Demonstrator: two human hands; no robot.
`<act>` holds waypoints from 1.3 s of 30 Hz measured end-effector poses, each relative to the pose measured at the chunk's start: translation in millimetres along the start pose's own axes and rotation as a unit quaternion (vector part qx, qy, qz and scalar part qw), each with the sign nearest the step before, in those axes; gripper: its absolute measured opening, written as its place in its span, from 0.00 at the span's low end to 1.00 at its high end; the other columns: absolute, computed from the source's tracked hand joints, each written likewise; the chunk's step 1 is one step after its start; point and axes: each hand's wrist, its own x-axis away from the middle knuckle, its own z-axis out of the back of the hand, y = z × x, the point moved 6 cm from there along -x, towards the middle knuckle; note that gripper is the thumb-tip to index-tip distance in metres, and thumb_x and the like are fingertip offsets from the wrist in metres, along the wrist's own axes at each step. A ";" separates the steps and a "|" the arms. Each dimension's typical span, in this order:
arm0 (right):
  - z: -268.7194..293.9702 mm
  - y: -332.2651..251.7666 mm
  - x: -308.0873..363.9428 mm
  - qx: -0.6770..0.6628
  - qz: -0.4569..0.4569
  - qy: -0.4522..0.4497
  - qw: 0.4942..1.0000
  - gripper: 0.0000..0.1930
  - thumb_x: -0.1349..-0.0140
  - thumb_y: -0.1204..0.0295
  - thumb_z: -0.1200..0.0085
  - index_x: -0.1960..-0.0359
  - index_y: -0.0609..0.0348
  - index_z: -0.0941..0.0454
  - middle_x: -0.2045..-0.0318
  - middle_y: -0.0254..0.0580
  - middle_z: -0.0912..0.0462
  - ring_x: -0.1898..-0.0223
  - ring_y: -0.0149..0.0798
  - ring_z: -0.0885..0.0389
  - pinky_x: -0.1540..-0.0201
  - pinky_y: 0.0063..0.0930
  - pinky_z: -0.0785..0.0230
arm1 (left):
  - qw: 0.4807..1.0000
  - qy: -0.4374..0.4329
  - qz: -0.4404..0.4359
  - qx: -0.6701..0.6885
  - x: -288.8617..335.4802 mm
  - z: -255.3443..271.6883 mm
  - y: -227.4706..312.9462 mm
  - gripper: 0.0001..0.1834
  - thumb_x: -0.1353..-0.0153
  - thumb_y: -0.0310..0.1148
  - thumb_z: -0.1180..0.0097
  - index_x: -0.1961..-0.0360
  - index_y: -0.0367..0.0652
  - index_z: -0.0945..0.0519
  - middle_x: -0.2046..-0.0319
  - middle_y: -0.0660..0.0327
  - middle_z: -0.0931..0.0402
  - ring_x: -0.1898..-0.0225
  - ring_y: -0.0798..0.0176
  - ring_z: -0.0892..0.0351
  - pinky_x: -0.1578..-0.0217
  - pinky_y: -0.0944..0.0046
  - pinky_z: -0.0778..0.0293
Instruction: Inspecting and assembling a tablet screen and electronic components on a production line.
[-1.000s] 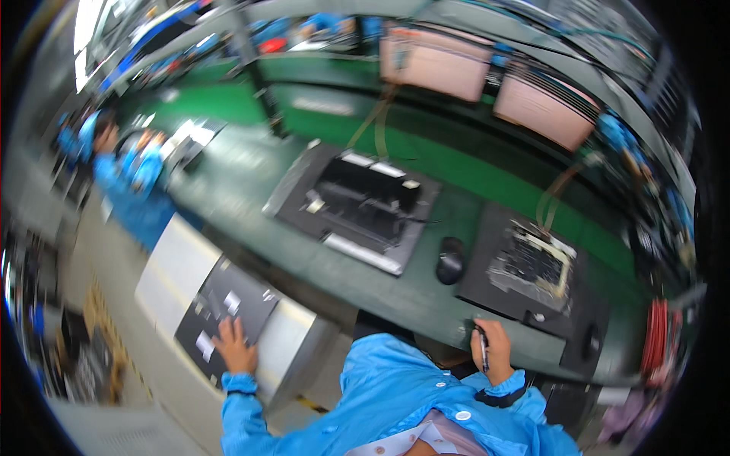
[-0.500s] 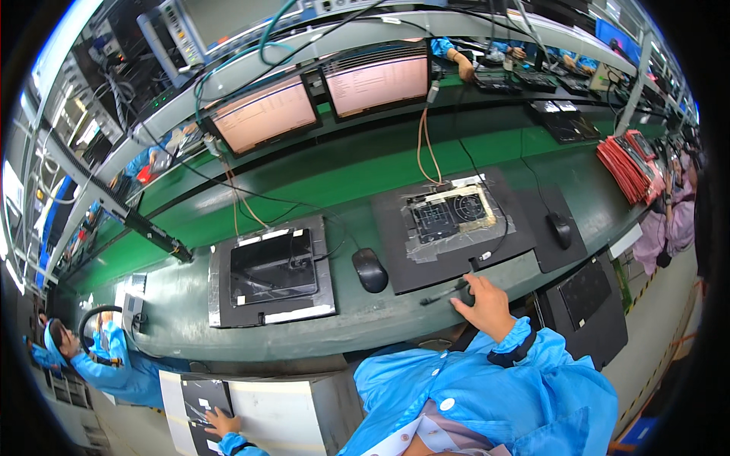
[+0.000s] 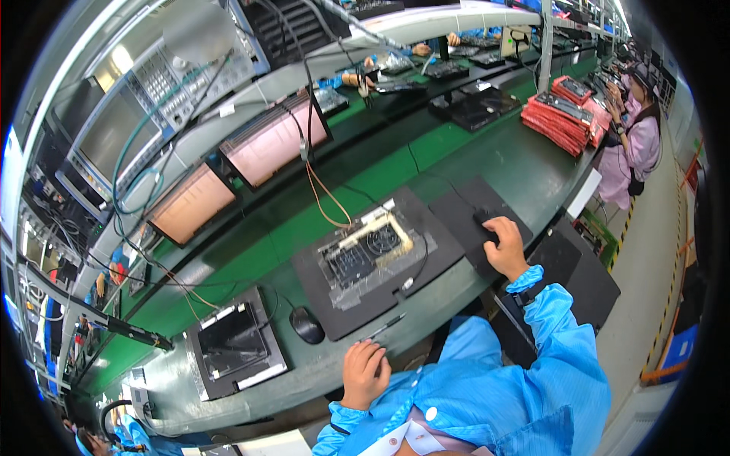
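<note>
My right hand [image 3: 505,246] lies on top of a small black mouse [image 3: 484,219] on a black mat [image 3: 464,205] at the right of the green bench. My left hand [image 3: 365,372] rests on the bench's near edge with its fingers loosely bent and nothing in it. Just beyond it lies a dark pen [image 3: 385,327]. Between my hands, an opened device [image 3: 365,251] with taped inner parts sits on a larger black mat [image 3: 334,308]. An orange cable runs into the device from above.
A second black mouse [image 3: 306,325] and another opened device [image 3: 232,349] lie to the left. Two pinkish screens [image 3: 275,138] lean behind the bench. Red stacked trays [image 3: 561,115] sit far right, near a person in pink [image 3: 635,144]. Dark trays [image 3: 585,273] stand below my right arm.
The view has swung. My right hand left the pen and went right onto the mouse. My left hand came up from the low shelf to the bench edge.
</note>
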 end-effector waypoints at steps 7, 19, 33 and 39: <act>6.2 40.2 3.2 0.066 0.021 0.037 0.997 0.29 0.52 0.67 0.32 0.46 0.58 0.25 0.44 0.51 0.27 0.42 0.58 0.29 0.39 0.49 0.35 | 0.990 -0.087 0.065 -0.088 -45.4 -52.1 -0.5 0.26 0.44 0.34 0.35 0.44 0.41 0.21 0.37 0.47 0.32 0.29 0.43 0.40 0.30 0.30 0.53; -4.8 45.1 -1.2 0.070 0.033 -0.023 0.997 0.27 0.51 0.71 0.33 0.45 0.55 0.21 0.41 0.51 0.28 0.38 0.57 0.30 0.37 0.50 0.37 | 0.985 -0.100 0.108 -0.088 -55.5 -67.8 -16.0 0.29 0.49 0.31 0.33 0.43 0.41 0.25 0.40 0.48 0.31 0.32 0.42 0.36 0.30 0.30 0.53; -0.2 37.3 -13.5 0.077 0.042 -0.047 0.995 0.24 0.47 0.69 0.34 0.47 0.58 0.21 0.42 0.52 0.27 0.39 0.57 0.29 0.35 0.50 0.37 | 0.985 -0.085 0.111 -0.103 -45.1 -51.2 -15.2 0.29 0.49 0.30 0.35 0.44 0.37 0.26 0.39 0.45 0.33 0.32 0.40 0.37 0.31 0.30 0.50; 14.6 72.8 -72.2 -0.198 -0.119 0.055 0.971 0.14 0.37 0.69 0.39 0.54 0.65 0.20 0.52 0.50 0.20 0.51 0.46 0.20 0.48 0.37 0.27 | 0.988 0.036 0.104 -0.109 3.7 -18.4 -18.7 0.13 0.50 0.23 0.40 0.60 0.37 0.21 0.52 0.47 0.24 0.50 0.44 0.25 0.46 0.41 0.32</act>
